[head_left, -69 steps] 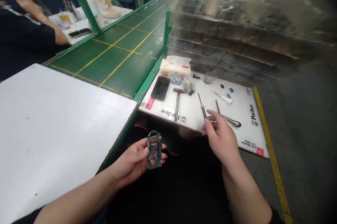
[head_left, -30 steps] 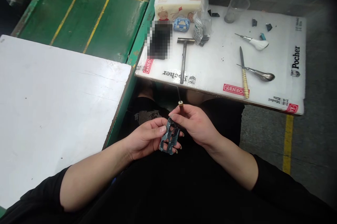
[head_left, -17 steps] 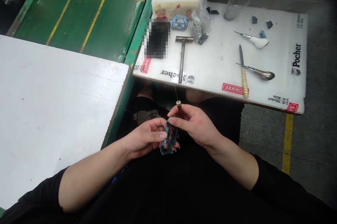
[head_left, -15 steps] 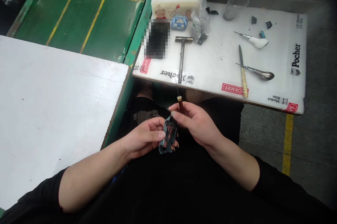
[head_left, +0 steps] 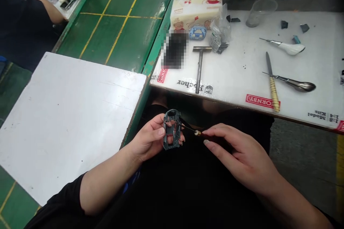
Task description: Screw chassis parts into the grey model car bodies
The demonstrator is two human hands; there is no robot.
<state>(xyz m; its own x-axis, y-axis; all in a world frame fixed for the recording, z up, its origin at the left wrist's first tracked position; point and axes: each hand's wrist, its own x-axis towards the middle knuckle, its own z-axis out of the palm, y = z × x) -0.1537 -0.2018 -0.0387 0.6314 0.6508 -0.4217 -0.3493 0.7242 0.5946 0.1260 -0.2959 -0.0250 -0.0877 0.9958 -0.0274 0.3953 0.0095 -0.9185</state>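
Observation:
My left hand (head_left: 149,139) holds a dark grey openwork plastic frame (head_left: 171,129) upright between thumb and fingers, above my lap. My right hand (head_left: 239,153) pinches a slim pick (head_left: 197,133) with a dark handle, a brass collar and a thin needle. The pick lies almost level, with its needle pointing left and reaching the upper right side of the frame. Most of the pick's handle is hidden by my right fingers. I cannot tell whether the needle tip touches the frame.
A white Pocher board (head_left: 236,85) ahead holds a tissue box (head_left: 196,12), a plastic cup (head_left: 261,12), a T-handled tool (head_left: 199,69), several hand tools and small dark pieces. A white panel (head_left: 67,125) lies left on a green bench (head_left: 126,42). A co-worker (head_left: 27,17) sits far left.
My right hand has swung the pick from pointing away to nearly level, bringing its needle to the frame. The frame now stands more upright in my left hand. The view has shifted slightly.

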